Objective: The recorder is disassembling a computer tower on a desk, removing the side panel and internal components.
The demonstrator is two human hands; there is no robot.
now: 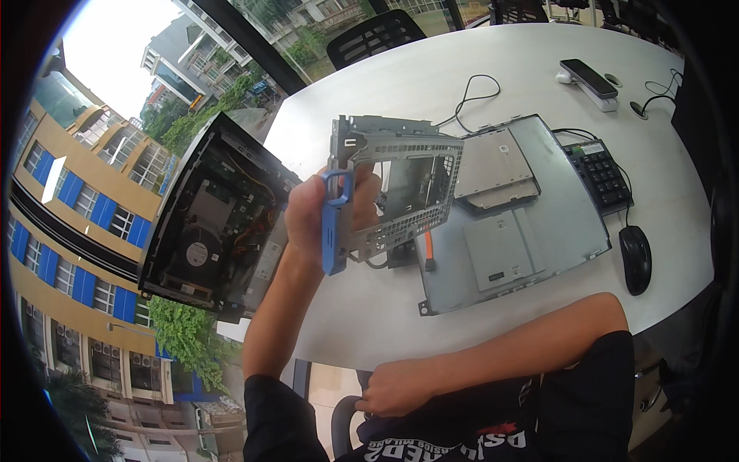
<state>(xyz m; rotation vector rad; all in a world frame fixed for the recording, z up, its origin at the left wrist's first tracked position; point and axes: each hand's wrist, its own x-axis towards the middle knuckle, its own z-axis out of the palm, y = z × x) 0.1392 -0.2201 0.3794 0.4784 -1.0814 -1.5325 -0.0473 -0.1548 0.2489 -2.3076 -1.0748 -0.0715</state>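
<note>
My left hand (305, 212) grips a metal drive cage (456, 165) by its near side and holds it up over the white table. The cage is silvery, with perforated edges and a blue plastic latch (332, 231) beside my fingers. Left of it an opened desktop computer case (202, 223) stands tilted at the table's edge, its round fan and wiring exposed. My right hand (396, 389) rests low in front of my body, below the table's front edge, fingers curled closed. Nothing shows in it, and a black chair armrest (343, 420) is close by.
A grey metal side panel (439, 289) lies on the table with a flat silver optical drive (500, 165) on it. An orange-ended cable (429, 252) sits at its left edge. Rightward are a black keyboard (599, 175), a mouse (635, 260) and a phone (588, 78) on a white box.
</note>
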